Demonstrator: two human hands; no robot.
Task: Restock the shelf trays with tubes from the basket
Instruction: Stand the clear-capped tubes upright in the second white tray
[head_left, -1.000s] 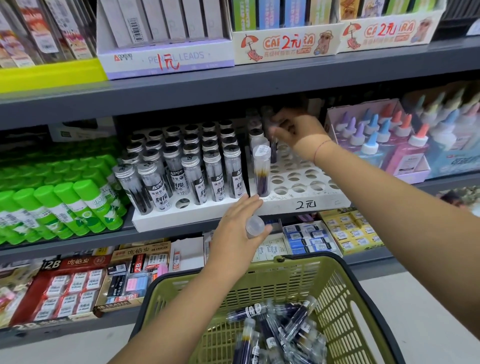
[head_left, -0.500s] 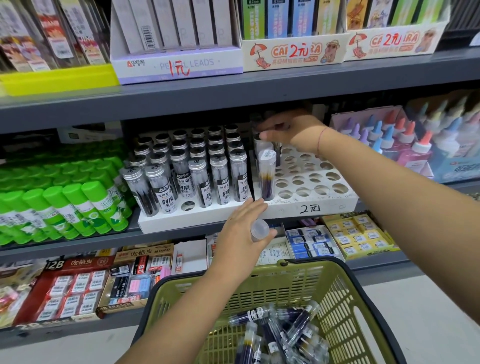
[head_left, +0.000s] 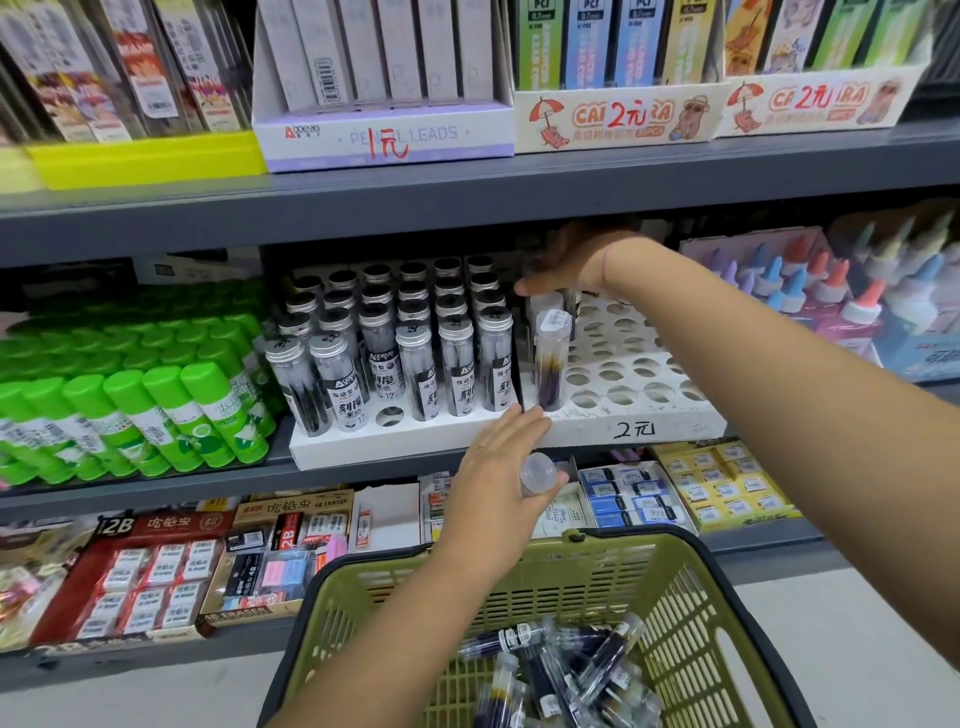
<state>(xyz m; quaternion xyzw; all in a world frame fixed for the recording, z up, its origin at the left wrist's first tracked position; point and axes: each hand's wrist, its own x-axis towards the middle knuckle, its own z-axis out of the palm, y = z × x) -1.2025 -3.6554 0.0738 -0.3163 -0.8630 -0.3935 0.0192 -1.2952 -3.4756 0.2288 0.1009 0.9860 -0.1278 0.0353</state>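
far left, the green glue sticks (head_left: 156, 410) run off the frame edge, their labels too smeared to read. below them the eraser boxes (head_left: 171, 571) read "2b" and "4b eraser". above, a pencil leads box (head_left: 384, 137) carries a red "1元".

on the grey shelf (head_left: 363, 477) the white left tray (head_left: 395, 441) is packed with silver-capped tubes (head_left: 415, 364); their labels show "12" among chinese print.

my left hand (head_left: 498, 467) reaches to the shelf's front edge, fingers (head_left: 519, 428) straight and together, tips touching the tray fronts where the two trays meet. my thumb pins a clear tube (head_left: 540, 470) against the palm, and only its cap end shows.

the right tray (head_left: 675, 421) is hand-marked "2元". one standing tube (head_left: 550, 358) sits at its front left corner, with others behind it hard to make out.

my right hand (head_left: 571, 262) is at the back of that tray, under the upper shelf. its fingers are lost in shadow and blur, so i cannot tell whether they are apart or clamped on anything.

the olive basket (head_left: 675, 597), cut off at the bottom edge, holds loose tubes (head_left: 550, 670) of dark ink.

up top are cartoon boxes (head_left: 618, 119) marked "2元". far right are blurred glue bottles (head_left: 831, 306).
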